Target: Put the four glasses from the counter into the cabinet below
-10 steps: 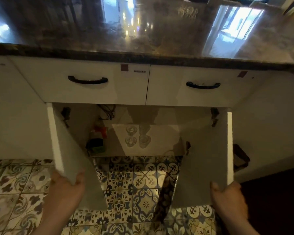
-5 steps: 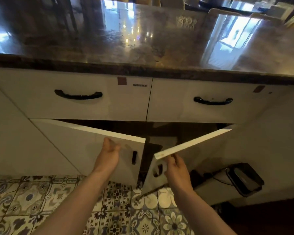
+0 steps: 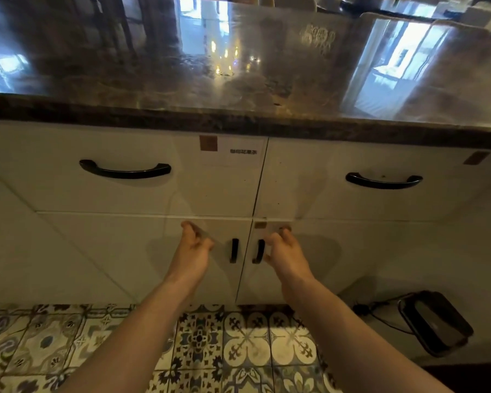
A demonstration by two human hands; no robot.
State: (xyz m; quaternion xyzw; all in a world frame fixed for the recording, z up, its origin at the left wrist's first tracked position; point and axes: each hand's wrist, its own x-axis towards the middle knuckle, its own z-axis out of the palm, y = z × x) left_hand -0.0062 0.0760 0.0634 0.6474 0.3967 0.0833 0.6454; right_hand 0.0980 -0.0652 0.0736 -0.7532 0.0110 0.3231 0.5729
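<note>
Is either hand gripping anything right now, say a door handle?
Nothing is held. The left hand and right hand rest loosely curled against the shut white cabinet doors, beside the black handles, not gripping them.

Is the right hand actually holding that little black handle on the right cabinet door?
Cannot tell. In the head view the right hand sits just beside the right door's handle, overlapping its edge, fingers loosely curled; no clear grip or gap shows.

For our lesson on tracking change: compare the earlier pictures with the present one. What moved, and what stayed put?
Both cabinet doors swung shut: the left door and right door now meet, hiding the glasses. The left hand and right hand followed them inward, now at the fronts. The drawers stayed closed and the counter bare.
</note>
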